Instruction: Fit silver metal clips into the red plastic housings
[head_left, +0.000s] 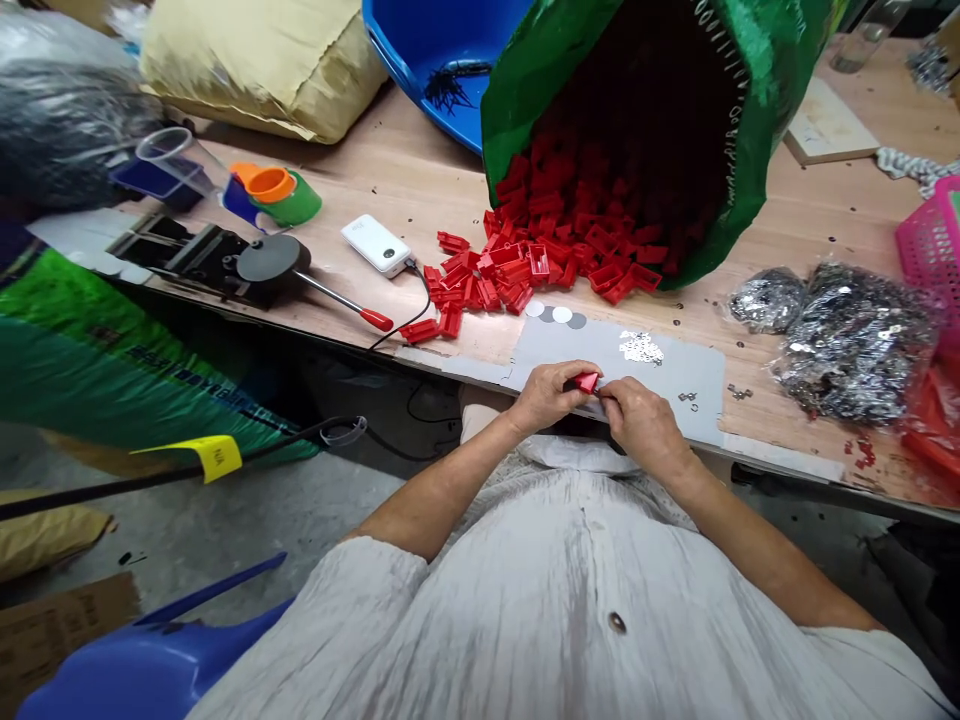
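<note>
L hand (551,395): fingers pinched narrow on red plastic part (587,381), just above grey mat (675,385) at near table edge. R hand (637,420): fingertips closed on part's R end, can't tell if anything small sits betw them. Grip firm w/ your L, do fine work w/ R tips only, stay low over mat. Metal clips (640,347) lie just beyond R fingers; red parts heap (525,265) well ahead of L fingers, spilling from green sack (540,80)

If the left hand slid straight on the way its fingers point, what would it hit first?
Probably the right hand, touching the same small red part the left hand holds.
</note>
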